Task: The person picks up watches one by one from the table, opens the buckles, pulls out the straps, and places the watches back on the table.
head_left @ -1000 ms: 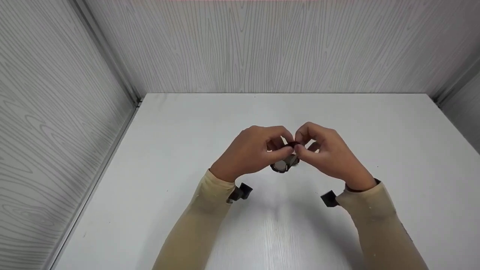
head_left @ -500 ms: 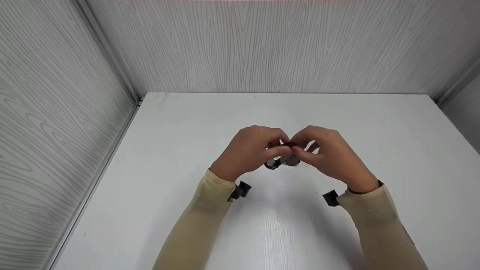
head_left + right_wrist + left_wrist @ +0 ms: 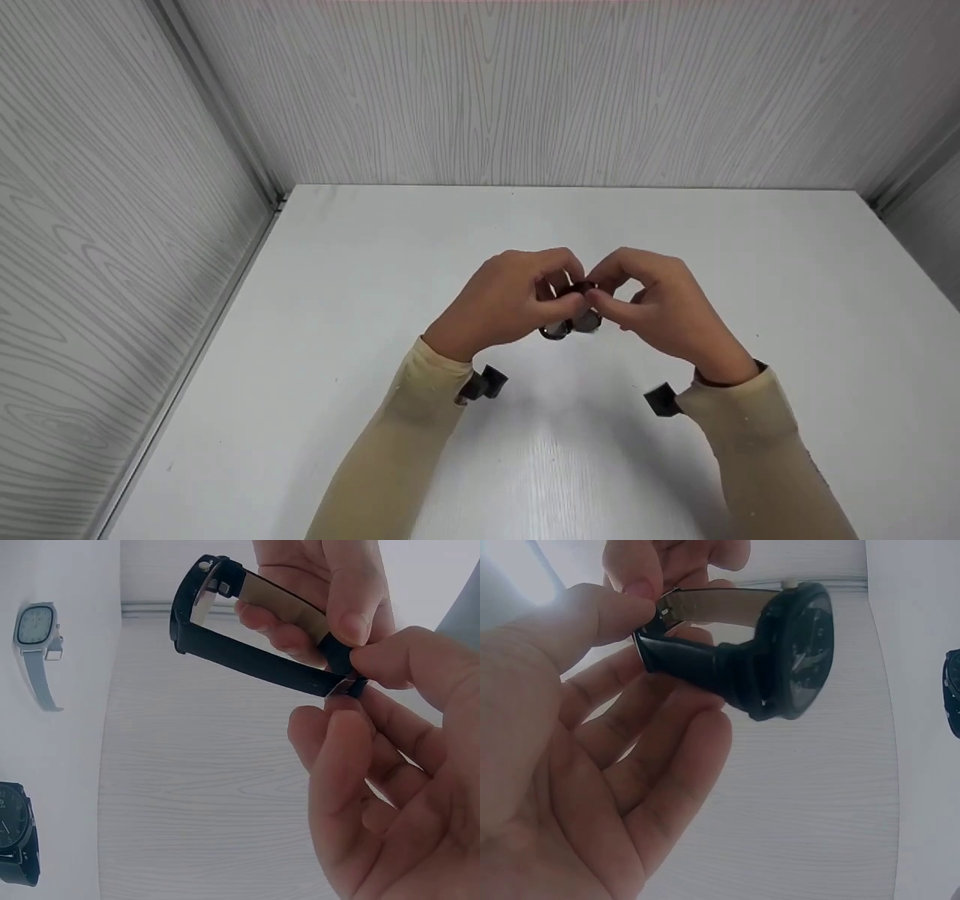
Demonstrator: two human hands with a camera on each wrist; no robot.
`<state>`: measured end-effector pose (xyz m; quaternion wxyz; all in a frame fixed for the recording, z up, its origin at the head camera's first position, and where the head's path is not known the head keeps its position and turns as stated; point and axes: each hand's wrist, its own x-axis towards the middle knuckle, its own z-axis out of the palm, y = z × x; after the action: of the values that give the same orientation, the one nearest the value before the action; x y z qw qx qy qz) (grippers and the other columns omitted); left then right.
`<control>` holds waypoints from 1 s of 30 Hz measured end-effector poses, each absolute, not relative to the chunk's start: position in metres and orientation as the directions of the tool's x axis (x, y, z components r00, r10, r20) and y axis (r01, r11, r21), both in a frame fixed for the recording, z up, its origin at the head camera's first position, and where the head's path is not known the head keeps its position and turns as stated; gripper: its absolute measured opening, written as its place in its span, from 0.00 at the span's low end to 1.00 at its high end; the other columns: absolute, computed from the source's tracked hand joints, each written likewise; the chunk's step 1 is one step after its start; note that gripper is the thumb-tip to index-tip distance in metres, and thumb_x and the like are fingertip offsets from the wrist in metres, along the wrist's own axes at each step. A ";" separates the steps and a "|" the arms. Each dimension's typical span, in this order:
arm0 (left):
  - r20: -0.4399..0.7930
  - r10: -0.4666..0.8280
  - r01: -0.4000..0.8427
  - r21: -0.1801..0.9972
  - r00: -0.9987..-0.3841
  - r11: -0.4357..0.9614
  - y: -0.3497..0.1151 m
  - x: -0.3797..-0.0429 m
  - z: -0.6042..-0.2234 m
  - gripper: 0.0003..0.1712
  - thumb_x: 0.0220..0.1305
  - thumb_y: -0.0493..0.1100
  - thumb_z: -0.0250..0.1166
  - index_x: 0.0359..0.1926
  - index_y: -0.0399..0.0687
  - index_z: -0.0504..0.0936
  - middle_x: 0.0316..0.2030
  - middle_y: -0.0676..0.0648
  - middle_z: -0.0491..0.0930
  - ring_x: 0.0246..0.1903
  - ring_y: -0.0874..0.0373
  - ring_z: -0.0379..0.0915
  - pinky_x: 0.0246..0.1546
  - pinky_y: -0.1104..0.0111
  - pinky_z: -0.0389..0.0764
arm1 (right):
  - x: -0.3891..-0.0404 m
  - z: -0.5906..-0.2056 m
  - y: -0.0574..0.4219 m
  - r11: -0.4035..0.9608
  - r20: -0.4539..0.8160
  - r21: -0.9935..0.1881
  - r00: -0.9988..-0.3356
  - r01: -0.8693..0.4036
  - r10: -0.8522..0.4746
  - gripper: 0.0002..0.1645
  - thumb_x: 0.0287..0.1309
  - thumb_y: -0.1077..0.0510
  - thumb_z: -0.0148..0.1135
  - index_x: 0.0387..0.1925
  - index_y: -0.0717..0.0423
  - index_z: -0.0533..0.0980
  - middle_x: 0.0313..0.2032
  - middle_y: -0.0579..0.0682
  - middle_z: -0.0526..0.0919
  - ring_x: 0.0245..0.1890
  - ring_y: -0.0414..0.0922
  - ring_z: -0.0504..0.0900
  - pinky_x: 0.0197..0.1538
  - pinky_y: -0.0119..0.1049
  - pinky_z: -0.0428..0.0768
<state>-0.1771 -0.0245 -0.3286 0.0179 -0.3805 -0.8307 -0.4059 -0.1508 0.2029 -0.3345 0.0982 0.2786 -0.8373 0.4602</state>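
A black wristwatch (image 3: 806, 652) with a round dial hangs in a loop between my two hands over the white table. My left hand (image 3: 510, 300) pinches its strap between thumb and fingers, the other fingers spread underneath. From the other side my right hand (image 3: 654, 304) pinches the strap at the buckle (image 3: 346, 682), where the two strap ends overlap. The strap's inner face (image 3: 279, 604) shows tan in the right wrist view. In the head view the fingers partly cover the watch, and only its lower part shows below the thumbs.
In the right wrist view a square-dialled watch (image 3: 36, 624) with a pale strap lies at the left, and below it another black watch (image 3: 13, 821). The white table (image 3: 360, 247) meets grey wood-grain walls (image 3: 480, 97) at the back and sides.
The watch first swings left, then back right, turning below the fingers. Both hands stay close together in nearly the same place, with small shifts of the fingers at the strap.
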 end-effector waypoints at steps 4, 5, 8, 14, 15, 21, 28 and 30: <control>0.346 0.601 0.613 0.724 -0.721 0.317 -0.025 -0.177 -0.330 0.05 0.69 0.46 0.66 0.44 0.55 0.84 0.31 0.59 0.85 0.29 0.67 0.79 0.32 0.68 0.80 | -0.151 -0.336 0.200 0.374 0.439 -0.741 -0.824 -0.558 -0.358 0.08 0.64 0.68 0.67 0.38 0.51 0.84 0.33 0.42 0.87 0.33 0.43 0.86 0.22 0.35 0.82; 0.348 0.599 0.606 0.736 -0.721 0.301 -0.025 -0.177 -0.331 0.05 0.69 0.45 0.66 0.44 0.54 0.84 0.31 0.59 0.85 0.29 0.67 0.80 0.33 0.68 0.80 | -0.151 -0.337 0.199 0.360 0.448 -0.743 -0.819 -0.564 -0.358 0.08 0.64 0.68 0.67 0.38 0.52 0.84 0.33 0.43 0.87 0.32 0.43 0.86 0.22 0.35 0.82; 0.356 0.596 0.591 0.765 -0.720 0.257 -0.024 -0.178 -0.332 0.05 0.69 0.44 0.65 0.44 0.54 0.84 0.31 0.59 0.85 0.29 0.65 0.80 0.34 0.68 0.80 | -0.151 -0.339 0.198 0.329 0.473 -0.743 -0.805 -0.583 -0.359 0.06 0.65 0.69 0.66 0.38 0.56 0.82 0.33 0.45 0.87 0.32 0.43 0.87 0.23 0.35 0.83; 0.357 0.588 0.577 0.781 -0.725 0.237 -0.023 -0.177 -0.333 0.07 0.69 0.41 0.62 0.45 0.53 0.83 0.32 0.57 0.84 0.28 0.64 0.79 0.34 0.68 0.80 | -0.153 -0.343 0.197 0.318 0.493 -0.736 -0.795 -0.598 -0.354 0.04 0.66 0.70 0.65 0.39 0.60 0.80 0.33 0.46 0.87 0.33 0.42 0.87 0.24 0.35 0.83; 0.359 0.586 0.580 0.777 -0.727 0.244 -0.023 -0.177 -0.333 0.07 0.68 0.41 0.62 0.46 0.53 0.83 0.31 0.57 0.84 0.28 0.63 0.78 0.34 0.68 0.79 | -0.153 -0.344 0.196 0.318 0.493 -0.737 -0.796 -0.597 -0.352 0.04 0.66 0.69 0.65 0.39 0.61 0.79 0.33 0.46 0.87 0.33 0.42 0.87 0.24 0.36 0.84; 0.341 0.589 0.586 0.757 -0.732 0.290 -0.023 -0.178 -0.333 0.08 0.67 0.41 0.59 0.45 0.54 0.81 0.29 0.56 0.82 0.26 0.63 0.74 0.32 0.68 0.77 | -0.153 -0.342 0.194 0.339 0.476 -0.738 -0.806 -0.583 -0.352 0.03 0.66 0.67 0.67 0.40 0.60 0.80 0.34 0.44 0.88 0.34 0.42 0.87 0.28 0.34 0.85; 0.328 0.608 0.600 0.735 -0.723 0.317 -0.025 -0.179 -0.332 0.07 0.73 0.47 0.64 0.46 0.52 0.84 0.35 0.59 0.85 0.35 0.69 0.80 0.43 0.68 0.80 | -0.152 -0.340 0.196 0.413 0.469 -0.710 -0.820 -0.570 -0.327 0.03 0.66 0.67 0.65 0.39 0.58 0.81 0.35 0.44 0.86 0.37 0.42 0.84 0.32 0.31 0.82; 0.328 0.612 0.602 0.734 -0.719 0.315 -0.025 -0.179 -0.332 0.09 0.73 0.49 0.65 0.46 0.51 0.85 0.35 0.58 0.86 0.35 0.69 0.80 0.43 0.69 0.80 | -0.152 -0.341 0.196 0.445 0.457 -0.696 -0.826 -0.563 -0.330 0.05 0.65 0.68 0.65 0.40 0.58 0.80 0.37 0.44 0.85 0.41 0.41 0.83 0.37 0.32 0.83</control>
<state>-0.1790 -0.0249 -0.3318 -0.0058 -0.3745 -0.8108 -0.4499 -0.1522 0.1960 -0.3405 0.1281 0.2659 -0.8402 0.4548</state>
